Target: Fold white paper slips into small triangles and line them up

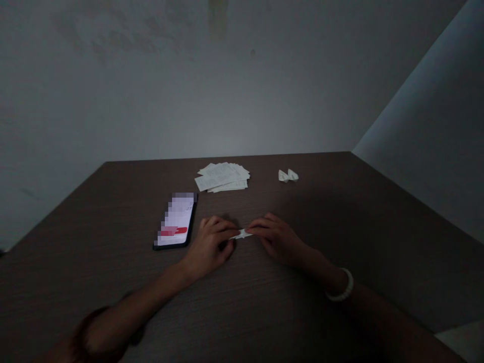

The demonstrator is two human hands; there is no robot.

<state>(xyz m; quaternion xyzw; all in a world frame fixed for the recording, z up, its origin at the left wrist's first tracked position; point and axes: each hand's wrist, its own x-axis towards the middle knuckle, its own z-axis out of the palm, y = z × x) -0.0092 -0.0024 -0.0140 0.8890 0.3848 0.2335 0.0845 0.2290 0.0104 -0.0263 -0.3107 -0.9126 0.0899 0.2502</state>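
A small strip of folded white paper [243, 234] lies low over the middle of the table, between my two hands. My left hand [214, 242] pinches its left end, thumb and fingers drawn together. On the right end, the fingers of my right hand [278, 237] are closed, and they cover that part of the paper. Just left of my left hand is a phone [176, 222] with a lit screen, partly blurred out. Beyond the hands rests a spread pile of printed paper slips [223, 177].
A small folded white paper piece [288, 175] with two pointed parts stands at the back right of the brown table [113, 201]. A grey wall [227, 101] rises behind the table's far edge, and a pale slanting surface [427, 111] borders the right side.
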